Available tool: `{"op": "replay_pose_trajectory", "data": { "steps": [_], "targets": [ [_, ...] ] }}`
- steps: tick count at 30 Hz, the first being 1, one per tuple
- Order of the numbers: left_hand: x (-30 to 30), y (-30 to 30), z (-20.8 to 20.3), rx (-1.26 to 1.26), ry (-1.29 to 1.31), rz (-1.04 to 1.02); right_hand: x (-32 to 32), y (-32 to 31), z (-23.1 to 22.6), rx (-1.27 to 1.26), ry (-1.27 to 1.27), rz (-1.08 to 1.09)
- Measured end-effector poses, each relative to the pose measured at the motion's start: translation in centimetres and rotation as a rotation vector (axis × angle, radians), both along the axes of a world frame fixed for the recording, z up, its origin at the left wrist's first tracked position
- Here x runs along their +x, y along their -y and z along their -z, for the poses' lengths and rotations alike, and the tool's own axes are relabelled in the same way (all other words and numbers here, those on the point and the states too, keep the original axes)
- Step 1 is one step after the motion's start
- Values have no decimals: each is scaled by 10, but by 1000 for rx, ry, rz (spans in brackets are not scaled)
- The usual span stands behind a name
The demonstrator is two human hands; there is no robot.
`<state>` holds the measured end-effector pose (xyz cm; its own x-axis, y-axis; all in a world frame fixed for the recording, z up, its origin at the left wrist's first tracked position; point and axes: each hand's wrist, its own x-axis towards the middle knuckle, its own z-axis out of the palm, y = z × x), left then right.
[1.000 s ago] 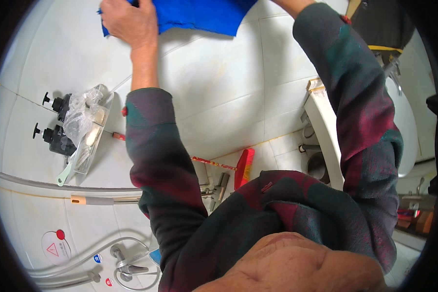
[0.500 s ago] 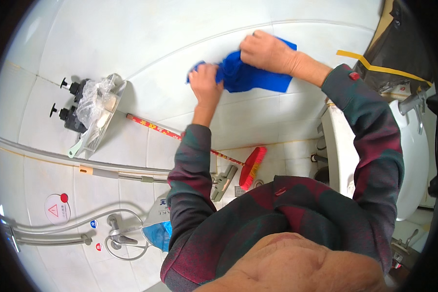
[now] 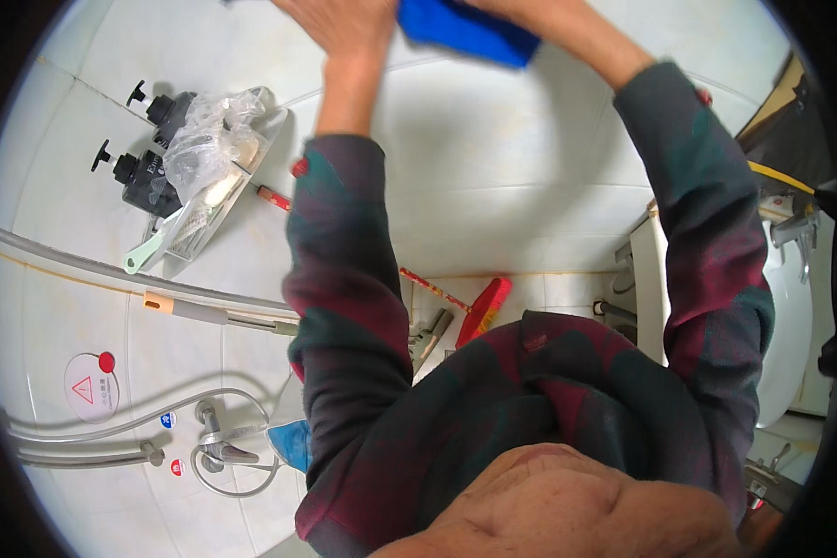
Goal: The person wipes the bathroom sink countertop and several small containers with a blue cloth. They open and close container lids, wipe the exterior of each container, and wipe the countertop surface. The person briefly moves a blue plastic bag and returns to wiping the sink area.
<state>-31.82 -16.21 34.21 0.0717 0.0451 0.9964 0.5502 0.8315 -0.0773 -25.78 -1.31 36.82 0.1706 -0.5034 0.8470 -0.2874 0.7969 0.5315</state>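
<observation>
While both my arms reach up and away from me, the blue cloth (image 3: 470, 33) lies at the top edge of my view, in front of the white wall (image 3: 493, 158), partly cut off by that edge. It shows between my two wrists, nearer the right one. My right grip (image 3: 523, 7) is against the cloth, but its fingers are out of sight, so I cannot tell how firmly they are closed. My left grip (image 3: 346, 23) is blurred, just left of the cloth, and its fingers run out of view too; I cannot tell whether it is open or closed on anything.

Dark sleeves (image 3: 344, 223) with red and green patches cover my forearms. Left of my left sleeve, a shelf (image 3: 268, 139) carries two black pump bottles (image 3: 149, 183), a clear plastic bag (image 3: 195, 153) and a brush (image 3: 144, 254) with a pale green handle. Beyond my chest, a red broom (image 3: 482, 314) stands near a squeegee (image 3: 431, 335), its patterned handle passing behind my left sleeve. At lower left are a tap (image 3: 221, 451) with a looping hose and a round warning sign (image 3: 91, 391). To my right, a white sink (image 3: 786, 335) sits beside my sleeve, below a black bag (image 3: 795, 139) crossed by a yellow strip (image 3: 779, 177).
</observation>
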Motion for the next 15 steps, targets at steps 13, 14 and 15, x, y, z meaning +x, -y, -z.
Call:
{"op": "replay_pose_trajectory", "data": {
  "steps": [13,14,15],
  "targets": [
    [23,38,188,-145,312,81,11,-11,134,374,439,76],
    [16,36,159,-137,311,13,7,-12,113,339,377,69],
    [8,32,124,-115,164,7,1,-14,86,313,275,64]
  ]
}}
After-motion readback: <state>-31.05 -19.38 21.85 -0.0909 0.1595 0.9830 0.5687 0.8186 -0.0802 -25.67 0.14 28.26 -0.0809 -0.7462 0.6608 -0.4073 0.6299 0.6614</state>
